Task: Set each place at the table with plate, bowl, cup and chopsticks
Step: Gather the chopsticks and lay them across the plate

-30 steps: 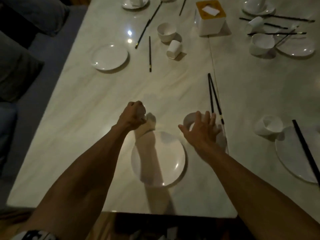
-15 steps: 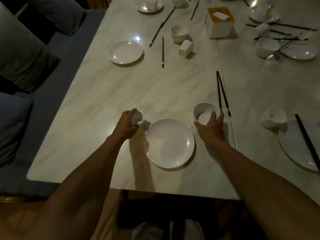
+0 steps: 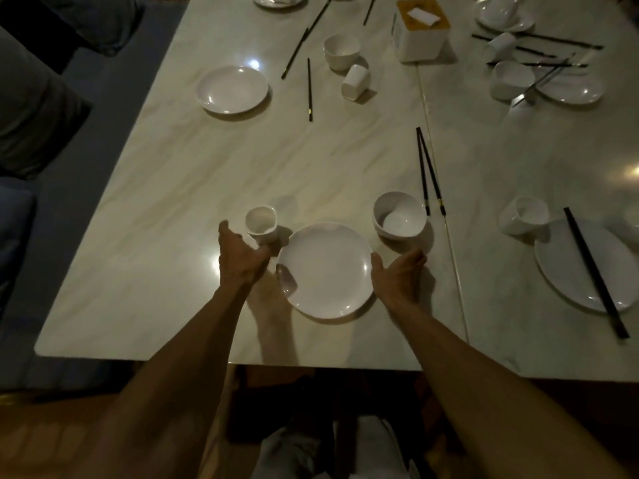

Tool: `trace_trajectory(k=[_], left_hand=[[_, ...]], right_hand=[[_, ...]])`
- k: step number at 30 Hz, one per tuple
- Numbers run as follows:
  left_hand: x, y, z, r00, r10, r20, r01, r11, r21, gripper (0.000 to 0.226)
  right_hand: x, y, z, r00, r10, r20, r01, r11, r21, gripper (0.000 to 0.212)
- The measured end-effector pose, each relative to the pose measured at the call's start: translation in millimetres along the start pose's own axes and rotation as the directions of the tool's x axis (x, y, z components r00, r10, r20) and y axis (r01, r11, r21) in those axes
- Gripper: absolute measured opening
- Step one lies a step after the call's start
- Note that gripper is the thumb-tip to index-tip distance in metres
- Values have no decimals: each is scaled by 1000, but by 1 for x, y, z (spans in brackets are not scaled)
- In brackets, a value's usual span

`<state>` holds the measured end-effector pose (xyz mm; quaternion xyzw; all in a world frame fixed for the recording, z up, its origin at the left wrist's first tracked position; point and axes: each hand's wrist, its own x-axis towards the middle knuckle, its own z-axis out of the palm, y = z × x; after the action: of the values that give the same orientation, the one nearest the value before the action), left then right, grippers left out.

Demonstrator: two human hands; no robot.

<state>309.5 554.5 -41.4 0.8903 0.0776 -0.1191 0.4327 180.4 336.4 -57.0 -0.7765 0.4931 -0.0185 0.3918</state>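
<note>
Both hands have let go since a moment ago; the left hand (image 3: 242,259) has left the cup (image 3: 261,224), the right hand (image 3: 397,274) the bowl (image 3: 399,216); they now flank the plate (image 3: 325,271) at its 9 and 3 o'clock, fingers loosely spread, holding nothing; the cup stands upright at the plate's 10 o'clock, the bowl at 2 o'clock, the chopsticks (image 3: 424,171) just beyond the bowl at 1 o'clock; the plate sits close to the table's (image 3: 173,202) near edge; bare marble stretches toward 12 o'clock; a seam (image 3: 454,267) runs just right of the chopsticks.
</note>
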Motion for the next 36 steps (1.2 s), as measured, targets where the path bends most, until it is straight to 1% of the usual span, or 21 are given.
trace_trajectory(k=[2, 4, 5, 7, 11, 12, 13, 14, 16, 17, 18, 19, 20, 21, 23, 25, 26, 29, 32, 36], left_hand=[[-22, -9, 6, 1000, -31, -5, 31, 999, -38, 90], [-35, -14, 14, 999, -25, 38, 28, 995, -94, 84], [-38, -15, 19, 998, -29, 53, 35, 993, -113, 84], [-36, -16, 26, 997, -54, 57, 61, 988, -142, 84], [-25, -16, 31, 998, -56, 42, 62, 985, -158, 86], [-22, -15, 31, 997, -56, 45, 62, 986, -153, 88], [-18, -14, 31, 997, -57, 49, 64, 987, -144, 91], [-15, -15, 29, 996, -64, 56, 71, 989, -131, 95], [-8, -14, 25, 997, -57, 51, 61, 994, -88, 105], [-4, -15, 23, 998, -48, 40, 50, 997, -61, 108], [-2, -14, 20, 999, -35, 24, 36, 999, -35, 109], [0, -11, 18, 1000, -18, 4, 18, 1000, -19, 105], [2, -8, 16, 1000, 7, -17, -7, 1000, -11, 97], [4, -4, 14, 998, 45, -38, -45, 999, -10, 86], [8, 2, 14, 994, 99, -50, -100, 995, -11, 66], [13, 4, 16, 994, 107, -36, -107, 994, -14, 65], [15, 4, 17, 994, 103, -28, -103, 995, -13, 66], [21, 6, 22, 993, 115, -18, -115, 993, -7, 65], [25, 7, 25, 991, 134, 6, -134, 991, -11, 67], [25, 8, 29, 988, 151, 17, -151, 988, -13, 61]], right_hand=[[-10, 6, 7, 998, 29, 62, -32, 998, 45, 69], [-15, 7, 10, 996, 18, 88, -24, 998, 64, 37], [-14, 6, 12, 996, 15, 91, -21, 998, 62, 29], [-13, 3, 12, 996, 21, 87, -27, 997, 76, 25], [-5, -1, 11, 997, 27, 73, -34, 994, 104, 26], [-4, -2, 10, 997, 35, 73, -44, 992, 120, 29], [-4, -4, 9, 996, 52, 77, -63, 988, 141, 37], [-3, -6, 7, 995, 66, 75, -77, 985, 157, 54], [-2, -7, 4, 997, 69, 14, -70, 992, 104, 100], [-1, -9, 2, 999, 42, -35, -39, 997, 65, 114], [2, -10, 0, 996, -10, -91, 14, 999, 47, 120], [9, -11, -2, 988, -71, -136, 76, 997, 31, 121], [16, -13, -5, 981, -122, -151, 124, 992, 5, 120], [24, -15, -7, 980, -149, -129, 147, 989, -29, 118], [40, -21, -10, 988, -151, -37, 148, 986, -83, 113], [54, -25, -10, 991, -135, 23, 137, 986, -98, 109], [58, -27, -9, 991, -133, 27, 135, 987, -92, 108], [63, -32, -5, 991, -121, -57, 118, 992, -52, 106], [65, -36, -1, 975, -153, -160, 146, 988, -54, 92], [65, -35, 2, 971, -176, -161, 170, 984, -53, 91]])
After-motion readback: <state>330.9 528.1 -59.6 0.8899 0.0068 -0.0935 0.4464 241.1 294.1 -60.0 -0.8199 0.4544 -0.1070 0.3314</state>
